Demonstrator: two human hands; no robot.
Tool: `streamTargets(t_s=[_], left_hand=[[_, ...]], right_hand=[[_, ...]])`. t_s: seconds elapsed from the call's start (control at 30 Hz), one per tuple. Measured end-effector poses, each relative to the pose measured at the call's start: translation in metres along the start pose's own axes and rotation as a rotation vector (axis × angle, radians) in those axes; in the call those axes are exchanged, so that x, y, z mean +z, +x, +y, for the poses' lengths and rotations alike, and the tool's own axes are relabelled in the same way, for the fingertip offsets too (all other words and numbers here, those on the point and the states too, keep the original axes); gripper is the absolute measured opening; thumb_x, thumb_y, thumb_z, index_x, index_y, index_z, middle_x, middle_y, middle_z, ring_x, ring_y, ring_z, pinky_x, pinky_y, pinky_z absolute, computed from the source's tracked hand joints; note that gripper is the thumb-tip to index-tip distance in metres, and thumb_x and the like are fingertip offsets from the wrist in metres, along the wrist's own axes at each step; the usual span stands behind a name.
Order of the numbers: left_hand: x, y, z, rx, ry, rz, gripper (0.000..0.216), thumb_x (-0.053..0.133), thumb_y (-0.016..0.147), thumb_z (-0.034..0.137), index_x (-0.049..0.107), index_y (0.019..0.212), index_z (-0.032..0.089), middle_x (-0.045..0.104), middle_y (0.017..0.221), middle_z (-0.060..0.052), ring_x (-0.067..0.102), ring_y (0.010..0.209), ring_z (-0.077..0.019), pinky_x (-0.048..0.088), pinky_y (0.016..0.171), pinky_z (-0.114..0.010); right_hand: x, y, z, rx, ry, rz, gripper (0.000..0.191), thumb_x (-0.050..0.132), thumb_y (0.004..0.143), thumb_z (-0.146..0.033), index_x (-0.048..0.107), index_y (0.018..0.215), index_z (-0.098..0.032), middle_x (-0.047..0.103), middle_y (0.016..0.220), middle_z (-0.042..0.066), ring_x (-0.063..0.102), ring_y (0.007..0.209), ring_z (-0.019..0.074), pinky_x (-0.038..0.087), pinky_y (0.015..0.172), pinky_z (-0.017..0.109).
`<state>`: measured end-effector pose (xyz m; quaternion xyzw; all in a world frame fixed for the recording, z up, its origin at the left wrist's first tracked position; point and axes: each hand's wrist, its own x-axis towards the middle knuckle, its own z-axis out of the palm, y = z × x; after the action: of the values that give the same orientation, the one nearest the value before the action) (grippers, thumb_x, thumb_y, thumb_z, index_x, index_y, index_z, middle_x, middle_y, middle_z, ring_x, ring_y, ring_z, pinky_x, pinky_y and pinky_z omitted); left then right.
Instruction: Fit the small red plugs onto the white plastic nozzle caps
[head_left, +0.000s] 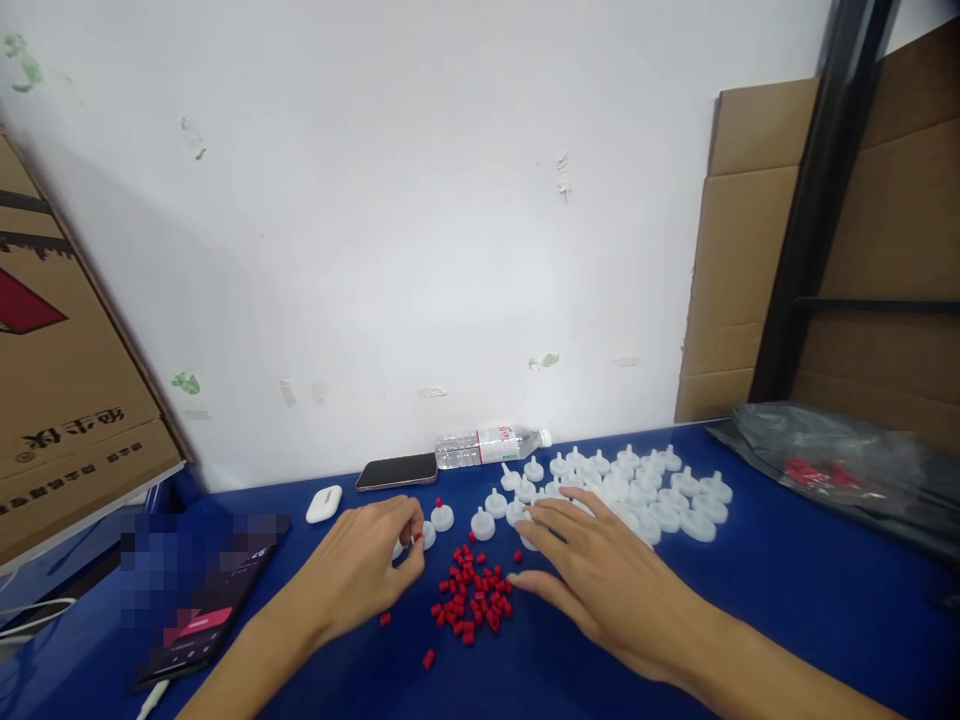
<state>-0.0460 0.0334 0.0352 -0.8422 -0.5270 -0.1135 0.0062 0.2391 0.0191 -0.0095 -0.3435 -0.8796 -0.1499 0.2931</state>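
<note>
My left hand (367,565) is closed, thumb and fingers pinching a small red cap (418,537) at the tip of a white nozzle cap (428,536). Another white nozzle cap, partly behind my fingers, stands there too. Just beyond, a nozzle cap (442,518) carries a red cap on its tip. My right hand (581,560) reaches over the near side of a large group of white nozzle caps (615,487), fingers stretched and apart. Some caps are hidden under it; whether it touches one, I cannot tell. Between my hands lies a loose pile of red caps (476,595).
A clear plastic bottle (491,447) and a dark phone (397,472) lie along the wall. Left are a white earbud case (324,504) and a lit phone (214,610) with a cable. Grey plastic bags (840,460) with red pieces lie right, by cardboard (742,250).
</note>
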Motion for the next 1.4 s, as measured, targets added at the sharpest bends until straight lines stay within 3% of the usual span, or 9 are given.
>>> streamTargets(t_s=[0.23, 0.43, 0.57, 0.8, 0.93, 1.03, 1.13, 1.27, 1.4], left_hand=[[0.023, -0.002, 0.036, -0.110, -0.500, 0.223, 0.024, 0.047, 0.100, 0.038, 0.063, 0.091, 0.021, 0.052, 0.062, 0.005, 0.044, 0.052, -0.0135, 0.031, 0.051, -0.025], [0.032, -0.007, 0.051, -0.189, -1.008, 0.122, 0.038, 0.067, 0.087, 0.054, 0.071, 0.094, 0.017, 0.061, 0.061, 0.001, 0.058, 0.053, -0.0150, 0.043, 0.051, -0.024], [0.029, -0.008, 0.062, -0.190, -1.180, 0.072, 0.045, 0.074, 0.080, 0.060, 0.072, 0.089, 0.016, 0.065, 0.061, -0.001, 0.063, 0.051, -0.0163, 0.050, 0.051, -0.026], [0.028, -0.009, 0.068, -0.156, -1.184, 0.023, 0.041, 0.073, 0.084, 0.057, 0.072, 0.089, 0.017, 0.067, 0.059, -0.002, 0.065, 0.054, -0.0165, 0.051, 0.054, -0.025], [0.030, -0.010, 0.066, -0.143, -1.142, 0.054, 0.039, 0.068, 0.088, 0.057, 0.068, 0.092, 0.018, 0.067, 0.066, -0.001, 0.064, 0.055, -0.0157, 0.049, 0.054, -0.024], [0.034, -0.013, 0.065, -0.077, -0.971, 0.096, 0.034, 0.056, 0.097, 0.054, 0.063, 0.097, 0.021, 0.066, 0.072, 0.000, 0.062, 0.055, -0.0145, 0.045, 0.052, -0.023], [0.035, -0.016, 0.063, 0.039, -0.810, 0.085, 0.033, 0.040, 0.106, 0.049, 0.058, 0.096, 0.023, 0.065, 0.072, 0.000, 0.058, 0.055, -0.0138, 0.043, 0.054, -0.024], [0.034, -0.020, 0.060, 0.168, -0.708, 0.018, 0.045, 0.028, 0.109, 0.046, 0.051, 0.079, 0.023, 0.059, 0.064, 0.001, 0.055, 0.056, -0.0143, 0.040, 0.059, -0.026], [0.039, -0.023, 0.062, 0.138, -0.671, -0.007, 0.046, 0.025, 0.109, 0.050, 0.051, 0.081, 0.024, 0.054, 0.058, 0.003, 0.049, 0.054, -0.0148, 0.037, 0.057, -0.026]], right_hand=[[-0.007, 0.001, -0.012, -0.138, 0.125, 0.067, 0.021, 0.048, 0.106, -0.028, 0.061, 0.118, -0.018, 0.069, 0.106, 0.007, 0.067, 0.092, 0.0219, 0.054, 0.085, 0.039], [-0.009, 0.000, -0.015, -0.198, 0.132, 0.011, 0.015, 0.047, 0.103, -0.019, 0.061, 0.107, -0.017, 0.066, 0.099, 0.008, 0.063, 0.086, 0.0202, 0.052, 0.079, 0.034], [-0.010, 0.000, -0.018, -0.231, 0.152, -0.037, 0.016, 0.048, 0.101, -0.016, 0.061, 0.111, -0.017, 0.065, 0.100, 0.008, 0.062, 0.089, 0.0198, 0.052, 0.081, 0.033], [-0.014, -0.001, -0.017, -0.256, 0.188, -0.014, 0.022, 0.051, 0.095, -0.009, 0.062, 0.112, -0.017, 0.066, 0.099, 0.008, 0.060, 0.086, 0.0192, 0.053, 0.079, 0.033], [-0.014, -0.002, -0.013, -0.175, 0.259, 0.100, 0.030, 0.050, 0.098, -0.009, 0.058, 0.125, -0.019, 0.065, 0.122, 0.011, 0.061, 0.107, 0.0212, 0.053, 0.093, 0.037], [-0.013, -0.002, -0.012, -0.128, 0.299, 0.134, 0.021, 0.050, 0.098, -0.009, 0.059, 0.113, -0.020, 0.062, 0.130, 0.010, 0.057, 0.117, 0.0224, 0.052, 0.099, 0.038], [-0.013, -0.003, -0.014, -0.156, 0.338, 0.149, 0.015, 0.048, 0.099, -0.008, 0.057, 0.102, -0.019, 0.064, 0.127, 0.010, 0.057, 0.118, 0.0217, 0.053, 0.099, 0.036], [-0.011, -0.004, -0.019, -0.218, 0.315, 0.186, 0.013, 0.048, 0.098, -0.006, 0.055, 0.099, -0.017, 0.066, 0.118, 0.012, 0.059, 0.112, 0.0228, 0.054, 0.097, 0.036], [-0.008, -0.006, -0.023, -0.247, 0.268, 0.176, 0.016, 0.048, 0.094, -0.002, 0.055, 0.095, -0.016, 0.067, 0.113, 0.013, 0.061, 0.106, 0.0227, 0.056, 0.093, 0.036]])
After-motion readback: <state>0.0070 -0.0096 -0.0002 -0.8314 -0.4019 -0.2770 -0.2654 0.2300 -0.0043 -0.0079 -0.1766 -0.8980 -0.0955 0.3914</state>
